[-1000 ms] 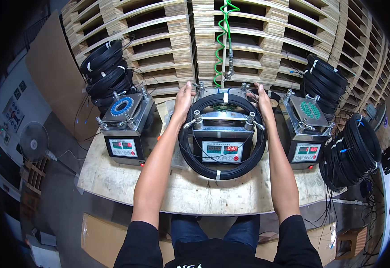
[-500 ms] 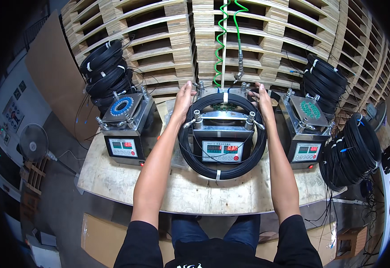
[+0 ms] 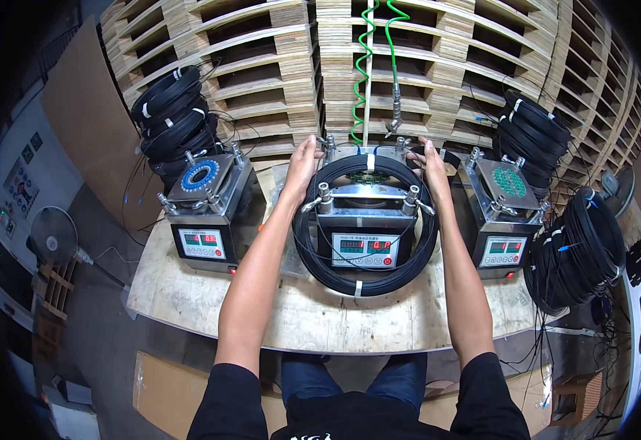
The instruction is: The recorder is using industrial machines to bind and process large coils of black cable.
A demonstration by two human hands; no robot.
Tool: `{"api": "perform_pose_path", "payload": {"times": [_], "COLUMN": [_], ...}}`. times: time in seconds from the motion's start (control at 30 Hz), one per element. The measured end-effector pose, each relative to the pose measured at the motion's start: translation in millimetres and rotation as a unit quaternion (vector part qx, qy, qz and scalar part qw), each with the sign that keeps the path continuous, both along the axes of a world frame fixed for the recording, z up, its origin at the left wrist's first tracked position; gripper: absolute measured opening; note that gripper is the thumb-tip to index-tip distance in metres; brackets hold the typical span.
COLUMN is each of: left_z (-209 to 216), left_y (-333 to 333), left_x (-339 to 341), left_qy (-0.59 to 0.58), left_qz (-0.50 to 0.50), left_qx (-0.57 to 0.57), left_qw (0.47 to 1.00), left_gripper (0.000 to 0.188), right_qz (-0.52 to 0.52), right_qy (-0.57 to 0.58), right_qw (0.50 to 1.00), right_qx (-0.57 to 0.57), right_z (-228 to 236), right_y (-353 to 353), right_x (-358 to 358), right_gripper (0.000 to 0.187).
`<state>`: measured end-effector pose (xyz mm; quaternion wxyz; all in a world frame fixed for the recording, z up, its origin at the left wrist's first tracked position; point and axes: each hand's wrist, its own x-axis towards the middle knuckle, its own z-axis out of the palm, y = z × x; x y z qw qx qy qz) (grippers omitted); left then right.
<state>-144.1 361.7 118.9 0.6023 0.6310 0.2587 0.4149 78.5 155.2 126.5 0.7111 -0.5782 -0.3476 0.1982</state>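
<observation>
A black cable coil (image 3: 409, 269) with white ties rests in front of and around the middle benchtop machine (image 3: 366, 219), which has steel plates, corner knobs and a lit red-and-green display. My left hand (image 3: 303, 167) is at the machine's far left corner, beside the coil, fingers stretched upward near a rear knob. At the far right corner, my right hand (image 3: 432, 169) mirrors it, fingers extended beside the other rear knob. Neither hand holds anything that I can see. Whether the fingertips touch the knobs I cannot tell. Green parts show partly behind the coil's top.
Similar machines stand left (image 3: 203, 213) and right (image 3: 507, 213), bearing a blue ring and green discs. Stacked black coils (image 3: 177, 121) flank the wooden table (image 3: 188, 293), with more coils (image 3: 581, 246) at the right. Wooden pallets (image 3: 261, 73) rise behind. A green spiral hose (image 3: 394, 66) hangs above.
The red digits on the middle machine's display have changed. My hands and the cable coil have hardly moved.
</observation>
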Motion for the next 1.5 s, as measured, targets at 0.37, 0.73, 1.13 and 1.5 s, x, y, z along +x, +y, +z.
{"api": "perform_pose_path", "payload": {"times": [0.37,0.73,1.13,1.5], "left_z": [-0.9,6.3,7.6,11.4], "left_y": [-2.6,-5.0,-11.3,-10.7], "left_x": [-1.4,-8.7,-3.5,-5.4], "left_qy": [0.005,0.002,-0.001,-0.001], "left_qz": [-0.024,0.005,0.0,-0.004], "left_qx": [-0.019,-0.034,-0.045,-0.056], "left_qw": [1.0,0.999,0.999,0.998], "left_gripper": [0.057,0.045,0.047,0.054], "right_qz": [0.008,0.212,0.079,0.163], "right_qy": [0.096,0.215,0.093,-0.023], "right_qw": [0.961,0.943,0.989,0.956], "right_qx": [-0.26,-0.139,-0.084,-0.244], "right_z": [7.0,-24.4,-14.0,14.1], "right_y": [60.0,87.0,53.9,74.2], "right_x": [73.3,107.3,73.4,58.1], "right_gripper": [0.064,0.027,0.044,0.084]}}
